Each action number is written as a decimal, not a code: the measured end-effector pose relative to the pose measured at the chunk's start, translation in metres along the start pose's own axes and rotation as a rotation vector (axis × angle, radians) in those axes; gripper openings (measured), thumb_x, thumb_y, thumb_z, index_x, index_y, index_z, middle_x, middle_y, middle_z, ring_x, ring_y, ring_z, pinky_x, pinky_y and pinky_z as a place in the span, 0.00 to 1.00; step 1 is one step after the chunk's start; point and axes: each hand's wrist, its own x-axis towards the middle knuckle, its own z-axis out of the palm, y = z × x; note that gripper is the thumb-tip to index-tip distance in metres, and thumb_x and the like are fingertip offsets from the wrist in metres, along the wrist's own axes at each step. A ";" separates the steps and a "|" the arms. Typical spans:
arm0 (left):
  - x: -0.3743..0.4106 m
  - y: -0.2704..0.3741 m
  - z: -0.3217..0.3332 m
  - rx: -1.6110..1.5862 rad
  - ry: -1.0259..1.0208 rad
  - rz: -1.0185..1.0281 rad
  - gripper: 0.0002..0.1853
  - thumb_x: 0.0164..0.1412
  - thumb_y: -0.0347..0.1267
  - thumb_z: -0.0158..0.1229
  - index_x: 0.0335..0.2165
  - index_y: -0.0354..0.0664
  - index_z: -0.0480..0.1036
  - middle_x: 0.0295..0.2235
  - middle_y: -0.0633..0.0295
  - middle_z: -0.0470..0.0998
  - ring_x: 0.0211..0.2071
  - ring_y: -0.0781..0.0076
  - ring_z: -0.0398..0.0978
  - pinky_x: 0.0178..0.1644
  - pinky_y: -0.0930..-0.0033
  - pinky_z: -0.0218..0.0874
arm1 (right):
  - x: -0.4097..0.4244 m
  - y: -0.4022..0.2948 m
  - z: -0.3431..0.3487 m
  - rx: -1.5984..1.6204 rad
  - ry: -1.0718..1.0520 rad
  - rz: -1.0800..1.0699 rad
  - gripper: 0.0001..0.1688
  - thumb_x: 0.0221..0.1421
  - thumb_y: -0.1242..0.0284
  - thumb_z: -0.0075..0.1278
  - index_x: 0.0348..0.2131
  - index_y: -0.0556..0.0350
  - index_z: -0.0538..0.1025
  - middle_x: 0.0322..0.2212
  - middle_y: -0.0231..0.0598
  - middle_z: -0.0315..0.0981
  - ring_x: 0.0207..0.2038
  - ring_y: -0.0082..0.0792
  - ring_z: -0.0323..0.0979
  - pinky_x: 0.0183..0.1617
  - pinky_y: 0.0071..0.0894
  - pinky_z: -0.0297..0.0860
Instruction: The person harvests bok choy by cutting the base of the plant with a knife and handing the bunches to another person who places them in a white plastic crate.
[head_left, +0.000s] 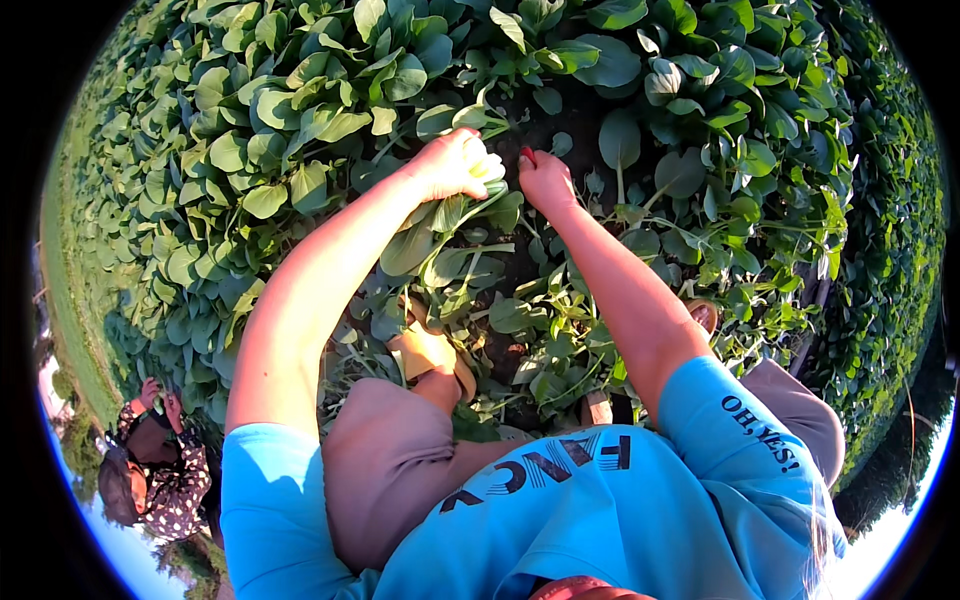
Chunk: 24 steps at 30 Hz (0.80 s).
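At the upper middle, my left hand (454, 169) is closed around the pale stem base of a leafy green plant (491, 174); its leaves reach down below the hand. Just to the right, with a small gap between them, my right hand (547, 180) is a fist on a small red handle (528, 154). Whatever extends from that handle cannot be made out against the dark soil. Standing leafy greens (405, 75) rise beyond both hands, and broad loose leaves (469, 262) lie on the ground beneath the left hand.
Dense leafy greens (187, 172) spread on the left, with more rows (892, 187) at the far right. My sandalled foot (427, 356) stands among leaves and low weeds (570, 315). A co-worker in a spotted top (176, 487) crouches at the lower left, hands raised.
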 end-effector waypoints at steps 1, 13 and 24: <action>0.000 -0.001 0.000 0.003 -0.003 -0.001 0.51 0.22 0.37 0.72 0.50 0.36 0.59 0.43 0.53 0.70 0.44 0.64 0.69 0.51 0.70 0.59 | 0.001 -0.002 0.000 0.004 -0.016 0.013 0.18 0.52 0.61 0.44 0.30 0.59 0.73 0.30 0.54 0.72 0.38 0.55 0.69 0.40 0.44 0.65; -0.066 0.000 -0.017 -0.741 -0.178 0.043 0.42 0.33 0.21 0.66 0.51 0.37 0.59 0.41 0.63 0.70 0.44 0.74 0.68 0.52 0.70 0.57 | -0.039 -0.032 -0.013 1.083 -0.121 0.063 0.12 0.51 0.67 0.54 0.31 0.54 0.69 0.16 0.24 0.60 0.14 0.15 0.54 0.16 0.16 0.52; -0.158 -0.004 -0.053 -1.295 0.036 0.378 0.42 0.33 0.26 0.66 0.51 0.39 0.59 0.44 0.60 0.70 0.45 0.69 0.69 0.52 0.67 0.57 | -0.102 -0.132 -0.065 0.114 -0.233 -0.351 0.17 0.48 0.64 0.54 0.28 0.62 0.72 0.18 0.31 0.66 0.23 0.23 0.62 0.29 0.25 0.62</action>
